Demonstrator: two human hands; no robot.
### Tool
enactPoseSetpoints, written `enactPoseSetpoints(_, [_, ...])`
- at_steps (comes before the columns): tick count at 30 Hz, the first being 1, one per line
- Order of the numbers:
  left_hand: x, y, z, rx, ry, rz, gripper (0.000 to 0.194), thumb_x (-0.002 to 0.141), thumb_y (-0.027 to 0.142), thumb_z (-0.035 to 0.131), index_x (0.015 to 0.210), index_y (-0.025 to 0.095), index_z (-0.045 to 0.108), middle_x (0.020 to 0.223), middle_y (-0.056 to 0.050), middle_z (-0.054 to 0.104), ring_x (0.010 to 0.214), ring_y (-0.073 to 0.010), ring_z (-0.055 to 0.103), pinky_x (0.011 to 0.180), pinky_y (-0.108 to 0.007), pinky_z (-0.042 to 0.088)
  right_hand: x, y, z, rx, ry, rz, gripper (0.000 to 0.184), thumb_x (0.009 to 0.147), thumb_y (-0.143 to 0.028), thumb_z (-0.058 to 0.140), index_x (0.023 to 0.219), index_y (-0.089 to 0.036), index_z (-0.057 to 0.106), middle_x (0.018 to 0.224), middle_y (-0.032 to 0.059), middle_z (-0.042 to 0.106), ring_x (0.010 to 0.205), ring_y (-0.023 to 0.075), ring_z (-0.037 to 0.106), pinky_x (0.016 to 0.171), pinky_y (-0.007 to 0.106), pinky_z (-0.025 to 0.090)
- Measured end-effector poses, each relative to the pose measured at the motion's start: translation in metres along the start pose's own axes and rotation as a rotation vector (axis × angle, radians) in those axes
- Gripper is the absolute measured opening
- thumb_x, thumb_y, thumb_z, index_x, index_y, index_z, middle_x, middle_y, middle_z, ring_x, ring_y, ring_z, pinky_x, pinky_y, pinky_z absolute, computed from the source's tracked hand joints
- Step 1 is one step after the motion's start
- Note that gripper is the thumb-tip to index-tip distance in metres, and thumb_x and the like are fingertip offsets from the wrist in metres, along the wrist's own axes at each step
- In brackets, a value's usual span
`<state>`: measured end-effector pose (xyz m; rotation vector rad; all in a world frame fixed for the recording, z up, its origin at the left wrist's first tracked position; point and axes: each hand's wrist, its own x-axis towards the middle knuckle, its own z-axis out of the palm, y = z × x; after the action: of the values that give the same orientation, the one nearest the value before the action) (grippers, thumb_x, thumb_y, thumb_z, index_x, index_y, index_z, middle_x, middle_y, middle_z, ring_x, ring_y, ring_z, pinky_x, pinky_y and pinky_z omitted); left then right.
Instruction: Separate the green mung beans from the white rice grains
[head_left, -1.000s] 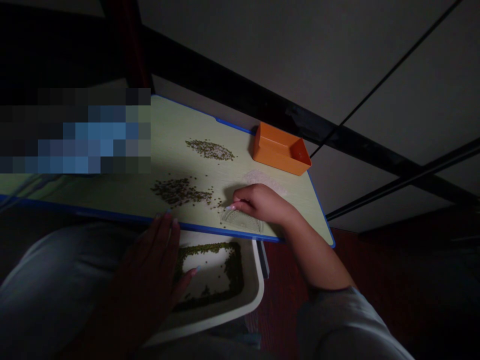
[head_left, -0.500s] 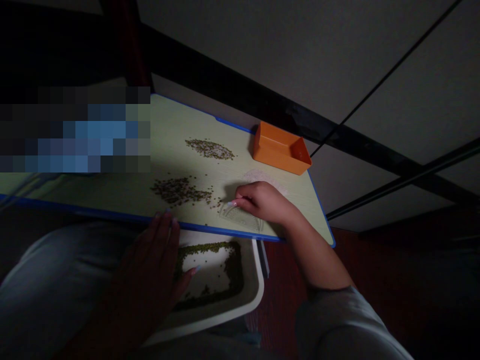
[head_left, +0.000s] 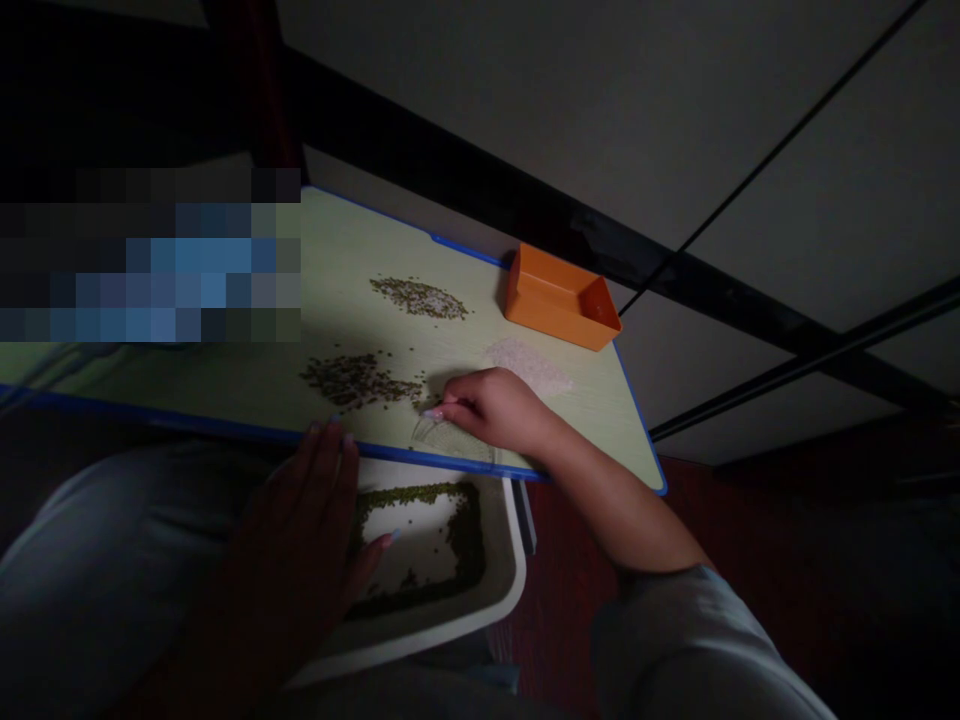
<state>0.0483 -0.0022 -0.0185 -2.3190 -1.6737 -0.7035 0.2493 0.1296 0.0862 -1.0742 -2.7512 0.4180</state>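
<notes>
the right hand (head_left: 496, 408) has thumb and finger pinched on a clear protractor (head_left: 454, 440), just beside a pile of dark seeds (head_left: 346, 380) on the table (head_left: 609, 412). the left hand (head_left: 296, 510) has fingers together, thumb apart, by a white tub (head_left: 516, 575) with green seeds (head_left: 471, 552).
</notes>
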Motion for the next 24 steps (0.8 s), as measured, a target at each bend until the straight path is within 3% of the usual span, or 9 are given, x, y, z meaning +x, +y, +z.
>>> enactPoseSetpoints(4, [0.000,0.001,0.000,-0.011,-0.011,0.004,0.084,0.080,0.052,0.042,0.143,0.006,0.011,0.153,-0.025,0.021,0.143,-0.0354,0.019,0.110,-0.054,0.032,0.005,-0.003,0.004,0.031,0.031,-0.005,0.032,0.090,-0.038,0.053,0.069,-0.015,0.060,0.060,-0.0035,0.049,0.054,0.0069,0.035,0.056,0.023,0.021])
enactPoseSetpoints(8, [-0.001,0.000,0.002,0.005,0.013,0.008,0.083,0.081,0.051,0.042,0.143,0.007,0.010,0.153,-0.025,0.020,0.143,-0.0360,0.020,0.109,-0.055,0.034,0.004,-0.001,0.002,0.131,-0.043,-0.096,0.029,0.089,-0.035,0.055,0.069,-0.014,0.059,0.059,-0.0049,0.047,0.055,0.0058,0.037,0.057,0.021,0.023])
enactPoseSetpoints(11, [-0.001,0.000,0.003,0.024,0.024,0.019,0.082,0.081,0.051,0.041,0.143,0.007,0.011,0.152,-0.026,0.022,0.142,-0.0375,0.022,0.107,-0.056,0.035,0.001,-0.001,0.000,0.123,-0.018,-0.058,0.029,0.089,-0.035,0.054,0.070,-0.014,0.059,0.058,-0.0047,0.047,0.054,0.0059,0.037,0.057,0.021,0.023])
enactPoseSetpoints(17, [0.000,0.002,0.001,0.016,0.001,-0.025,0.080,0.082,0.051,0.038,0.143,0.006,0.012,0.149,-0.027,0.028,0.141,-0.0368,0.024,0.106,-0.057,0.035,-0.002,-0.004,-0.001,-0.103,0.020,0.036,0.033,0.092,-0.040,0.047,0.076,-0.016,0.062,0.065,0.0009,0.060,0.057,0.0095,0.045,0.057,0.024,0.023])
enactPoseSetpoints(24, [0.001,0.001,0.001,0.024,0.004,0.008,0.082,0.081,0.052,0.039,0.143,0.005,0.013,0.151,-0.027,0.025,0.142,-0.0373,0.021,0.108,-0.057,0.033,-0.005,-0.002,-0.006,-0.351,-0.053,0.134,0.036,0.094,-0.041,0.039,0.089,-0.017,0.066,0.079,0.0077,0.070,0.068,0.0170,0.060,0.057,0.028,0.024])
